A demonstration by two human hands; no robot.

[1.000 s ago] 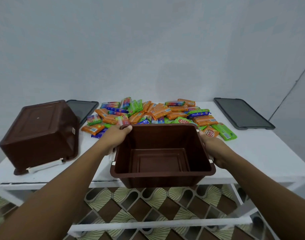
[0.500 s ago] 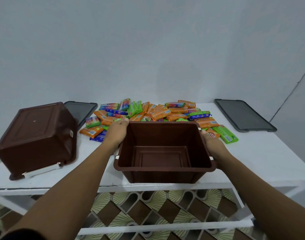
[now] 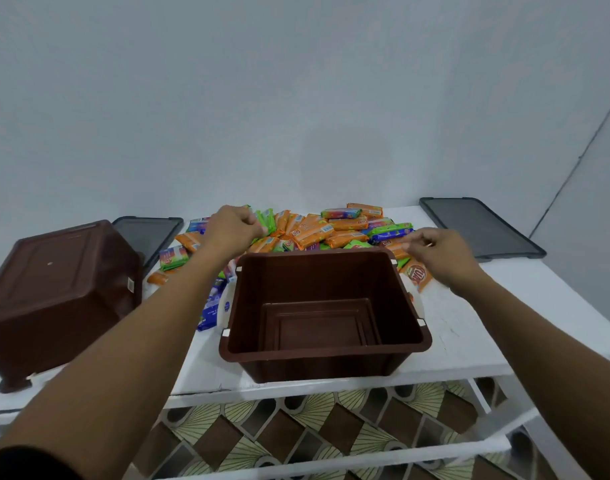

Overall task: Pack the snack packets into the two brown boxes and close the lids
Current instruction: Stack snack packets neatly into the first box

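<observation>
An open brown box (image 3: pixel 326 356) stands upright and empty at the table's front edge. A second brown box (image 3: pixel 57 289) lies tipped over on the left, its bottom facing me. Behind the open box lies a pile of snack packets (image 3: pixel 314 232) in orange, green and blue wrappers. My left hand (image 3: pixel 232 230) hovers over the pile's left part with curled fingers; whether it holds a packet is hidden. My right hand (image 3: pixel 431 252) reaches over the pile's right part, fingers relaxed, with nothing held.
Two dark grey lids lie flat at the back of the white table (image 3: pixel 470 334): the left lid (image 3: pixel 147 233) behind the tipped box, the right lid (image 3: pixel 476 226) at the far right. A wall stands close behind. Below are white shelf rails over a patterned floor.
Both hands have let go of the open box's rim and moved forward over the packet pile. The box now rests on the table near the front edge.
</observation>
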